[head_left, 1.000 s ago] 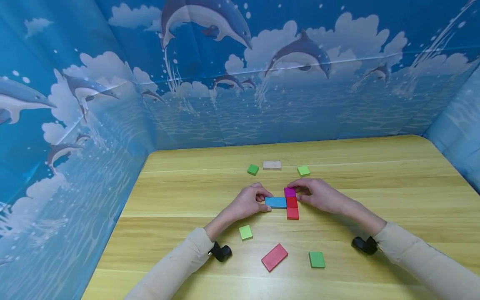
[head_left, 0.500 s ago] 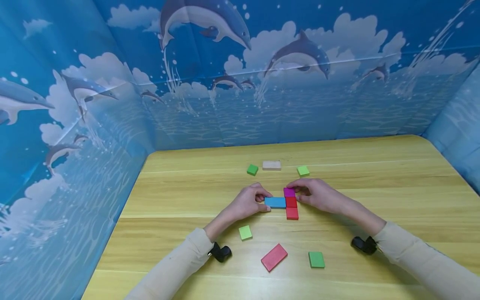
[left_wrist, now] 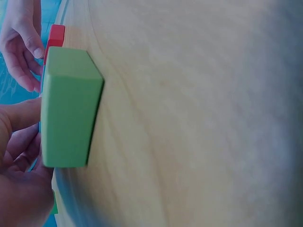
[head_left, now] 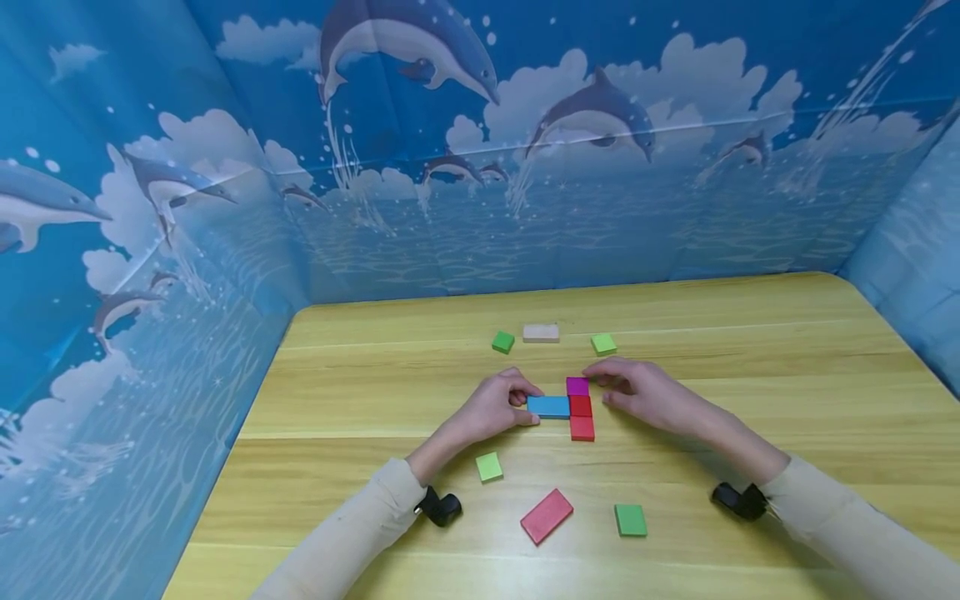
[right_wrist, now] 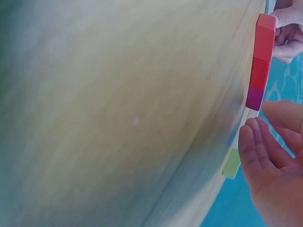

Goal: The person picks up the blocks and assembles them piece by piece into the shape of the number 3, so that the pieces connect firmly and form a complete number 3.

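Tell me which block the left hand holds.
The blue block, pinched at one end by the left hand; no other block is blue.

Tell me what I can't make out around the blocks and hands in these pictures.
Left wrist view: most of the blue block, hidden by the nearer light green block.
Left wrist view: the table toward the right edge, blurred.
Right wrist view: part of the left hand, cut off by the right edge.
Head view: the rest of the left sleeve, cut off by the bottom edge.
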The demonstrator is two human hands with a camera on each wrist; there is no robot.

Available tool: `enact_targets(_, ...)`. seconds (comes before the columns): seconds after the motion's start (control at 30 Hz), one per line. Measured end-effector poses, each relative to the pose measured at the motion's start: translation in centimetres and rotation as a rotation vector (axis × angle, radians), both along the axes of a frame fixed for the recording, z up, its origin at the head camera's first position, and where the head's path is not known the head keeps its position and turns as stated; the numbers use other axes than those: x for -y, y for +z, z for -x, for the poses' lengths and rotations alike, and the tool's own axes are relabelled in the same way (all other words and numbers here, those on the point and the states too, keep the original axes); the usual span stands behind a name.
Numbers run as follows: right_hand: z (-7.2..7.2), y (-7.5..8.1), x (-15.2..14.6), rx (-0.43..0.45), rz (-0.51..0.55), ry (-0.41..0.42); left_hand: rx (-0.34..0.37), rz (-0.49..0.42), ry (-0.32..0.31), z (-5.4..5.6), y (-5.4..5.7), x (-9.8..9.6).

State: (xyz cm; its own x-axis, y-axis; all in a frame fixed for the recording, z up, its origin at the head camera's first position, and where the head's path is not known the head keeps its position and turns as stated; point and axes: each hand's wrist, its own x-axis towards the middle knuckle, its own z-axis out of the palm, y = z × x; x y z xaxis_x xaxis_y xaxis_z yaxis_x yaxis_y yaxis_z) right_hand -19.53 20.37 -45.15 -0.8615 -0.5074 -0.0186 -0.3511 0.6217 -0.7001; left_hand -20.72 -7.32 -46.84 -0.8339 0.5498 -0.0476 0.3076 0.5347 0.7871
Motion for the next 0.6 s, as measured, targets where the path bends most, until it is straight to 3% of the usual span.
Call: enact_targets(0.6, 0.6, -0.5, 1.1, -0.003, 0.021, 0.041, -0.029, -0.003, -0.001, 0.2, -0.4, 0.1)
